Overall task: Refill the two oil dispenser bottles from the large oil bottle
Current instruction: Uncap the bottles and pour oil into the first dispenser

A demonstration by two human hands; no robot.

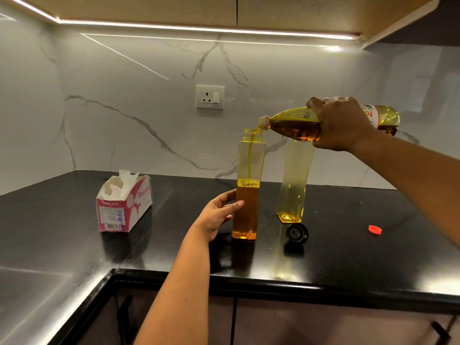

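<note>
My right hand (341,123) grips the large oil bottle (293,127), tipped nearly flat with its mouth over a tall clear dispenser bottle (247,185). A thin stream of oil runs down inside it, and oil fills about its lower half. My left hand (219,212) holds this bottle low on its left side, thumb and fingers curled round it. A second dispenser bottle (293,185) stands just to the right, open, with only a little oil at its bottom. Its top is hidden behind the large bottle.
A black dispenser lid (297,233) lies on the black counter (174,245) in front of the second bottle. A red cap (374,229) lies farther right. An open tissue box (124,204) sits to the left. The counter edge runs close below.
</note>
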